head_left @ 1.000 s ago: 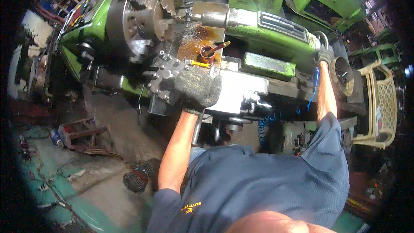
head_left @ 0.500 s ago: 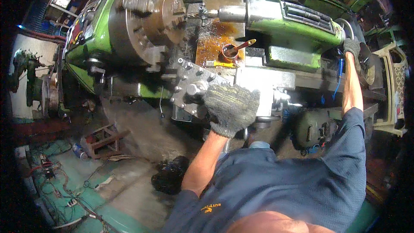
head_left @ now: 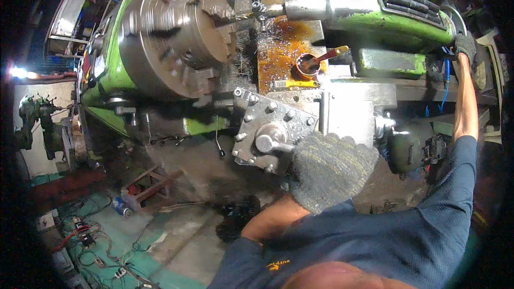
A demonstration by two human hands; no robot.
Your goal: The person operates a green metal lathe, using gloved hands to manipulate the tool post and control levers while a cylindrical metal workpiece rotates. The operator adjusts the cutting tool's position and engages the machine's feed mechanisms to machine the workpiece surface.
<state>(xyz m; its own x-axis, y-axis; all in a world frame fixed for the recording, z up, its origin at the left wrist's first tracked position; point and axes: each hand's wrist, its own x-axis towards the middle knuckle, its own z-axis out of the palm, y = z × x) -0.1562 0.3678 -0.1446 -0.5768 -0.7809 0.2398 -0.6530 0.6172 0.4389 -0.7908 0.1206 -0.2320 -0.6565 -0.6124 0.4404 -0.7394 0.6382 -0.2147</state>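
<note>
My left hand (head_left: 334,170), in a dark knitted glove, is closed at the end of the tool post lever (head_left: 278,145); its fingertips are hidden beneath the glove's back. The lever joins the round hub on a square tool post (head_left: 254,123) with several bolts. At the far right my right hand (head_left: 465,46), gloved too, grips the rim of the tailstock handwheel (head_left: 456,20). A drill bit (head_left: 245,17) reaches from the tailstock quill (head_left: 305,7) to a round metal workpiece (head_left: 206,29) in the blurred, turning lathe chuck (head_left: 160,35).
A small pot (head_left: 306,69) with a brush (head_left: 333,53) in it stands on the oily, chip-strewn carriage (head_left: 267,64). Beside it lies a yellow-handled tool (head_left: 294,84). Cables (head_left: 101,251), a can (head_left: 122,207) and a rusty metal frame (head_left: 152,184) are on the floor at left.
The view has shifted, moving the lathe rightward in the picture. My left hand has come nearer to me and right of the tool post hub, baring the lever. My right hand stays at the handwheel.
</note>
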